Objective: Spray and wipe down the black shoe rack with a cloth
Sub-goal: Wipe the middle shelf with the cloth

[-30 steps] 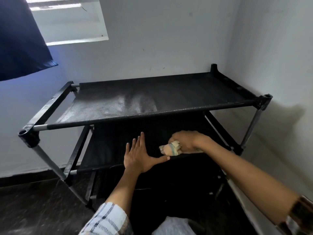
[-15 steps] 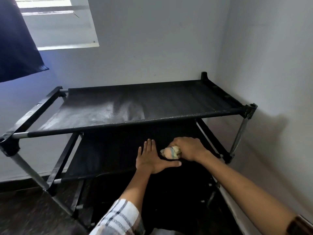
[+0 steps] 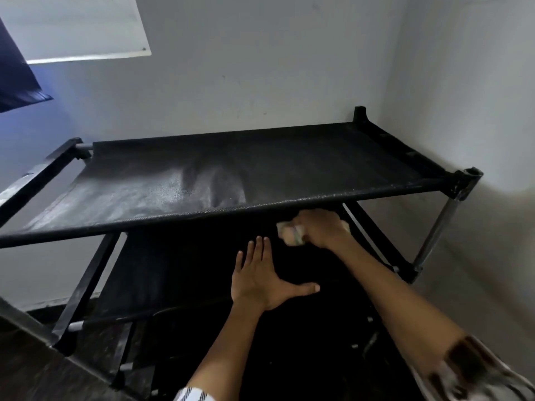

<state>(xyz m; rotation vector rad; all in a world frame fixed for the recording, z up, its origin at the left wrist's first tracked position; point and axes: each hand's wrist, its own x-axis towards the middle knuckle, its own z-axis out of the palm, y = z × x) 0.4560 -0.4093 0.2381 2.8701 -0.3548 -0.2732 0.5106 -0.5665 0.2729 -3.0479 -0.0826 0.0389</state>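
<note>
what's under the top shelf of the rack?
A second black shelf, with the left hand flat on it and the right hand gripping a cloth. Its back part is hidden under the top shelf.

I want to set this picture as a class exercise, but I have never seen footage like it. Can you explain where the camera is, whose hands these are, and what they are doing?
The camera sits on a person's head, looking forward and down, so both arms reach in from the bottom of the picture. There is no machine here. In front stands a black shoe rack with fabric shelves, set in a room corner. The top shelf shows a pale, speckled patch. The right hand grips a bunched cloth on the second shelf, just under the top one. The left hand lies flat, fingers spread, on that same shelf.
</note>
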